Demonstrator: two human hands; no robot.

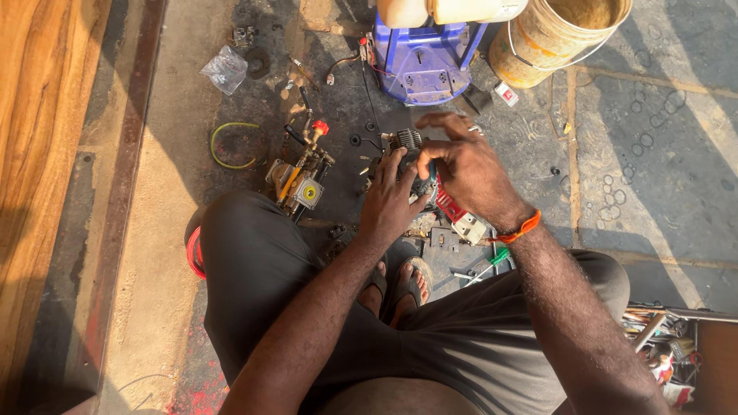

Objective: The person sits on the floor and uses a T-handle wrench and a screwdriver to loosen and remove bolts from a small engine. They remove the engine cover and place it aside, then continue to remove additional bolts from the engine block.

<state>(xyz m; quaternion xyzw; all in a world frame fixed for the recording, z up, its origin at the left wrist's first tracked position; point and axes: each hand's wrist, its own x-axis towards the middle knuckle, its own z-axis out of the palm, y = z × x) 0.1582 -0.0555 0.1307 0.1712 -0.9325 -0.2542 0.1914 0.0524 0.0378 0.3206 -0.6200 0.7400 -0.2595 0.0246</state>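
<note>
While I squat on the stone floor point(653, 161), both of my hands are on one small engine point(407, 154) that sits on the ground just ahead of my two sandalled feet point(400, 284). My left hand point(392, 200) lies flat against the engine's near side, fingers spread and pressing rather than curled round anything. My right hand point(465, 173) arches over the top from three o'clock, fingertips bent down onto the finned metal part; whether it pinches something small there I cannot tell. One orange band point(521, 228) circles my right wrist. One red and white housing point(460, 217) juts out beneath that hand, toward five o'clock from the engine.

At nine o'clock from the engine stands one brass pump assembly point(301, 178) with a single red cap and a yellow round face. Farther out at nine o'clock lies one loop of yellow-green hose point(231, 144), and at eleven o'clock one crumpled clear plastic bag point(225, 69). At twelve o'clock stands one blue plastic base point(427, 58) carrying a white tank, and at one o'clock one dirty yellowish bucket point(553, 42). One green-handled screwdriver point(492, 265) rests by my right knee. One tray of mixed tools point(665, 346) sits at four o'clock, well apart.
</note>
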